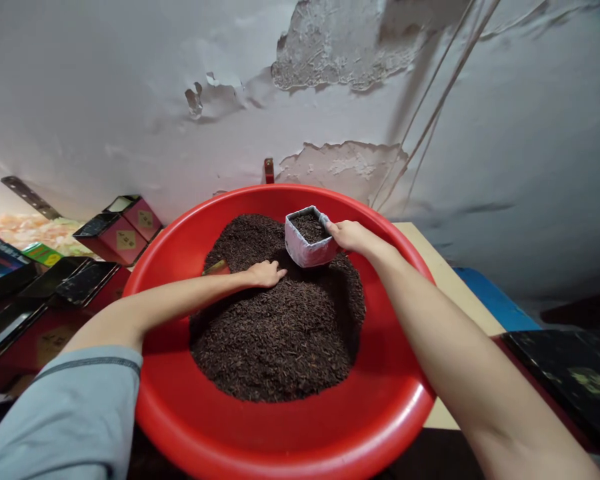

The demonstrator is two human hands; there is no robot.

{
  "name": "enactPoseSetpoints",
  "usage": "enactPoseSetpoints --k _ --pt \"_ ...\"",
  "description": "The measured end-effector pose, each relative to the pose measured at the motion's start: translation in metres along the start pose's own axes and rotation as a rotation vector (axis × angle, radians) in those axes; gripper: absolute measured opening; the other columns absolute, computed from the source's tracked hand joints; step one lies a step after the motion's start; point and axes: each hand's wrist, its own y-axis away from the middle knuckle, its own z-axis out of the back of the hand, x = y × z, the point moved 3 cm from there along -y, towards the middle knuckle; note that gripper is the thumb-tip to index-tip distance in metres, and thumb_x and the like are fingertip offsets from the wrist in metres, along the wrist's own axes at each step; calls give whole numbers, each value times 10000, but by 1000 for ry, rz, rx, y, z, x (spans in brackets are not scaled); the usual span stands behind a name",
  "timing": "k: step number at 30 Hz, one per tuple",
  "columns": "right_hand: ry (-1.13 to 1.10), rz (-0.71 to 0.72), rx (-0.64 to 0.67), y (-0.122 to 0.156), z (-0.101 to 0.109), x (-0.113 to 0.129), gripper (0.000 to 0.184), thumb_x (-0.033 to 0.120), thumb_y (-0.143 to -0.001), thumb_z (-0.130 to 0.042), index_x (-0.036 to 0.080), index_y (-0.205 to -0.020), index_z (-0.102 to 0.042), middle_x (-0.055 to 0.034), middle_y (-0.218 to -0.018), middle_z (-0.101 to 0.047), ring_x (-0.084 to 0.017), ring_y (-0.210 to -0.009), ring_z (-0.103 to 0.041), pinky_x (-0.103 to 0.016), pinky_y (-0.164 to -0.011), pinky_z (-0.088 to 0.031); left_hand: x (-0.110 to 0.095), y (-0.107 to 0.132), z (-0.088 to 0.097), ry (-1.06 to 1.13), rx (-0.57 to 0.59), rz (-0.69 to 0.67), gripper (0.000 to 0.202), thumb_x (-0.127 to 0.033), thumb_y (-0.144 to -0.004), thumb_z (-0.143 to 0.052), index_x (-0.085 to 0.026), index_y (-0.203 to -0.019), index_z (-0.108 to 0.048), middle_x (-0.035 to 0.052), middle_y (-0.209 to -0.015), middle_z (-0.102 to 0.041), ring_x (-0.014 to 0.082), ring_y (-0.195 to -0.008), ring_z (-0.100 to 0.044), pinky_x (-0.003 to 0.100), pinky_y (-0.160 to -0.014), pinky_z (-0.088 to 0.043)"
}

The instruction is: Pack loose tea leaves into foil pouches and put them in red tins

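A wide red plastic basin [290, 433] holds a heap of dark, loose tea leaves [275, 340]. Over the far right part of the heap, my right hand [347, 235] grips a small, whitish square tub [313, 248] by its right rim. The tub is tilted slightly towards me, and dark leaves show inside. My left hand [266, 273] lies on the heap just left of the tub, not touching it, with its fingers stretched out and apart. Behind my left forearm a small red and brownish object [217, 268] sticks out of the leaves, mostly hidden.
Pink and black tins [125, 233] stand at the left, with further dark tins [87, 283] nearer me. Beside the basin, a pale board [437, 277] and a blue object [495, 300] lie right, near a black tin [565, 367]. A peeling wall [130, 100] rises behind.
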Motion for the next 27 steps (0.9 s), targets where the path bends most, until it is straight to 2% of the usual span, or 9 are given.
enactPoseSetpoints --k 5,10,14,17,19,22,25,27 --pt "-6 6 -9 -1 -1 -1 657 495 -1094 -268 53 -1184 -747 -218 -1080 -779 -274 -1027 -754 -288 -891 -536 0 7 5 -19 -11 -17 591 -564 -1020 -322 -147 -1319 -616 234 -1367 -658 370 -1267 -647 459 -1012 -519" --pt "-42 6 4 -1 -1 -1 687 529 -1089 -255 57 -1172 -749 -204 -997 -791 -273 -1016 -753 -297 -885 -540 10 6 16 22 -7 -79 463 -463 -981 -449 -130 -1155 -720 215 -1264 -719 337 -1141 -706 392 -932 -549" --pt "-61 -2 9 0 0 -1 699 549 -1085 -255 57 -1176 -744 -196 -959 -793 -268 -1003 -754 -295 -882 -542 20 -1 36 102 -39 -86 396 -426 -957 -464 -153 -941 -750 134 -986 -783 247 -877 -733 311 -765 -551" --pt "-81 -3 25 0 0 -1 686 522 -1092 -249 47 -1164 -739 -202 -957 -792 -260 -942 -764 -295 -861 -548 21 -1 65 361 -85 -118 439 -494 -956 -452 -176 -779 -697 79 -694 -695 189 -569 -628 308 -552 -470" --pt "-101 2 28 -1 -1 -2 680 522 -1093 -251 50 -1158 -736 -203 -971 -791 -251 -902 -769 -294 -846 -551 15 0 91 676 -135 -168 394 -481 -945 -497 -189 -722 -640 44 -619 -626 146 -459 -529 295 -473 -383" --pt "-134 -5 28 -3 -3 -4 658 531 -1091 -271 65 -1173 -728 -192 -1010 -792 -229 -850 -774 -282 -815 -555 -4 0 128 1057 -235 -229 342 -400 -965 -494 -190 -704 -559 18 -611 -584 108 -407 -464 263 -431 -290" --pt "-148 -15 30 -4 -4 -4 661 547 -1087 -277 73 -1167 -730 -183 -1031 -792 -214 -798 -775 -270 -757 -561 -32 -9 149 1246 -427 -330 345 -367 -1006 -451 -196 -709 -487 -6 -607 -558 94 -403 -468 240 -433 -298" --pt "-143 -22 26 -3 -4 -4 681 566 -1081 -271 72 -1140 -737 -185 -1016 -793 -214 -765 -770 -270 -720 -564 -52 -17 153 1297 -582 -366 331 -355 -1023 -458 -200 -730 -461 -28 -615 -556 83 -421 -495 218 -455 -340"
